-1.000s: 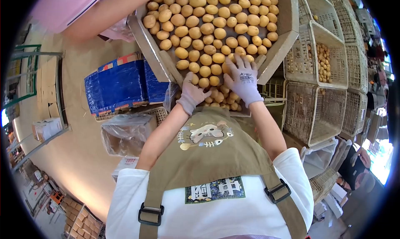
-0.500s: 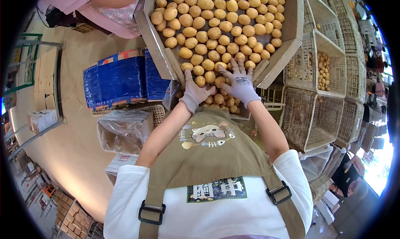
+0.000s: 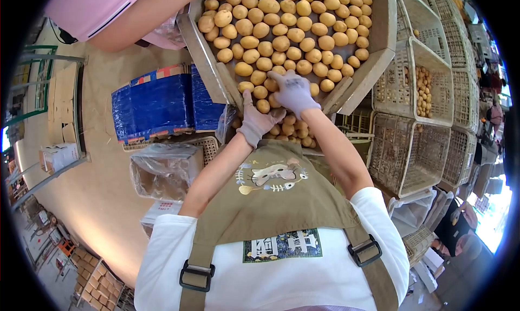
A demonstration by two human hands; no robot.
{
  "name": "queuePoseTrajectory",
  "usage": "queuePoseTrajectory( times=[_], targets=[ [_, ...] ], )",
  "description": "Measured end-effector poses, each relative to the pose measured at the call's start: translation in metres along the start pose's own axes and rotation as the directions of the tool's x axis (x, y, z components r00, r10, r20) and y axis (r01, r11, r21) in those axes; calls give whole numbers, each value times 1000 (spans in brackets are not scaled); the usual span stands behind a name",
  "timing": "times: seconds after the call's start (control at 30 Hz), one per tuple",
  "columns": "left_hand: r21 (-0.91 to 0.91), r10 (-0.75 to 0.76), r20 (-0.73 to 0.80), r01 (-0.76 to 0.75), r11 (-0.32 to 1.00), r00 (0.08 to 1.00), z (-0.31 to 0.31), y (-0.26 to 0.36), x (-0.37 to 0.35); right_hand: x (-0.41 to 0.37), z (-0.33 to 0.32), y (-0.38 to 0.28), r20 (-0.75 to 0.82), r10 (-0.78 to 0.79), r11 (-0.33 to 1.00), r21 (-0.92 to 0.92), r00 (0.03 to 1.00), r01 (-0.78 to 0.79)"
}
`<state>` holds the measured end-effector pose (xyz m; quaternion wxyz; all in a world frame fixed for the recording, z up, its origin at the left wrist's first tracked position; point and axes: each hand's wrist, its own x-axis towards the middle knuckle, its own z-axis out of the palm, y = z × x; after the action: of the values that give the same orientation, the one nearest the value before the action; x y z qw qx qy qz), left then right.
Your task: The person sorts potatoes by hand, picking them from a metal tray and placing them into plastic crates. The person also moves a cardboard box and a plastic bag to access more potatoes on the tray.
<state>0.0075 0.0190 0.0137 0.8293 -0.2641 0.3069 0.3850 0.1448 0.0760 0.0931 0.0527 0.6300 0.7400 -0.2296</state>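
Many round, yellow-brown potatoes (image 3: 281, 43) lie spread over a sorting tray, which narrows to a chute towards me. At this narrow end are both my gloved hands. My left hand (image 3: 257, 120) is at the left of the mouth, palm inward, fingers apart, beside a few potatoes. My right hand (image 3: 295, 91) reaches in from the right, its fingers and thumb bent around a potato (image 3: 271, 85). More potatoes (image 3: 291, 129) are heaped below the mouth, close to my apron, partly hidden by my hands.
Wooden boards (image 3: 362, 83) edge the tray. Stacked plastic crates (image 3: 409, 154) stand on the right, one holding potatoes (image 3: 423, 91). At left are a blue-wrapped box (image 3: 151, 106) and a plastic-lined carton (image 3: 165, 170). Another person's arm (image 3: 143, 18) extends over the tray's upper left.
My right hand has moved left and its spread fingers have bent around a potato. My left hand has barely moved. The other person's arm has come further into view at the upper left.
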Motion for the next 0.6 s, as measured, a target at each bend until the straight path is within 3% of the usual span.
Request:
queuePoseTrajectory(
  times=[0.1, 0.17, 0.23, 0.3, 0.33, 0.37, 0.4, 0.5, 0.57, 0.6],
  targets=[
    [3, -21, 170, 21, 1000, 985, -6, 3, -2, -52, 9, 29, -427, -104, 948, 230, 898, 219],
    [38, -10, 201, 2, 999, 980, -8, 4, -1, -107, 3, 44, -624, -51, 943, 226, 780, 242],
    [35, 9, 112, -13, 999, 994, 2, 1, -4, -164, 6, 69, -741, -45, 969, 131, 670, 210],
    [35, 9, 53, -11, 999, 999, 5, -2, -3, -220, 30, 113, -455, 268, 946, 291, 849, -143],
    [19, 3, 30, -3, 1000, 1000, 5, -4, -2, -238, 42, 118, -374, 401, 913, 89, 836, -398],
    [2, -3, 8, 3, 1000, 1000, 6, -6, 0, -249, 51, 124, -321, 537, 789, -137, 780, -599],
    [-14, -8, -12, 8, 1000, 1000, 8, -9, 3, -250, 58, 136, -398, 479, 855, 11, 782, -518],
    [-73, -29, -42, 26, 997, 999, 6, -9, 5, -192, 8, 84, -575, 200, 980, 114, 793, -165],
    [-62, -33, -60, 29, 998, 998, 8, -9, 2, -146, -9, 54, -562, -43, 992, 75, 826, 103],
    [1, -21, -44, 21, 1000, 999, 6, -8, 0, -124, -8, 44, -549, -99, 990, 26, 830, 136]
  ],
)
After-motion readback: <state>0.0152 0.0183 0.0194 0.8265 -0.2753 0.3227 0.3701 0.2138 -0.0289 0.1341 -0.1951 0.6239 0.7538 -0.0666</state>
